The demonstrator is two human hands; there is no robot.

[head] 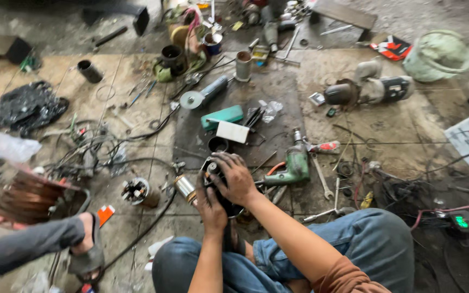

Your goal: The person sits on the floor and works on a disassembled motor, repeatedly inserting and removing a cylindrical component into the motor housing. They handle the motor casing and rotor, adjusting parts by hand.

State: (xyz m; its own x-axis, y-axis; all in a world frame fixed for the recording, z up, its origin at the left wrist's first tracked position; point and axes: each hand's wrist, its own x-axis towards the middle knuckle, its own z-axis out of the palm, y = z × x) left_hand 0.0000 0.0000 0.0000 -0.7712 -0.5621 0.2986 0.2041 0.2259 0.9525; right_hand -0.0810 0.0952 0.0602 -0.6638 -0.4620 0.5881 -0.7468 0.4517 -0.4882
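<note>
Grip — both hands [226, 190] | black motor housing [219, 187] between, seemingly clasped

A black part [221, 182] is gripped by grease-darkened hands, left [211, 209] and right [236, 176], above blue jeans [354, 239] and a rust-brown sleeve [343, 279]. A green drill [294, 165], a teal case [222, 116] and a white box [233, 132] are seen on a dark grey mat [278, 97]. A pale green bucket [438, 54], a copper-coloured coil [25, 198], an orange tag [104, 213] and a black bag [28, 106] are spread over the stained beige floor [408, 135].
</note>
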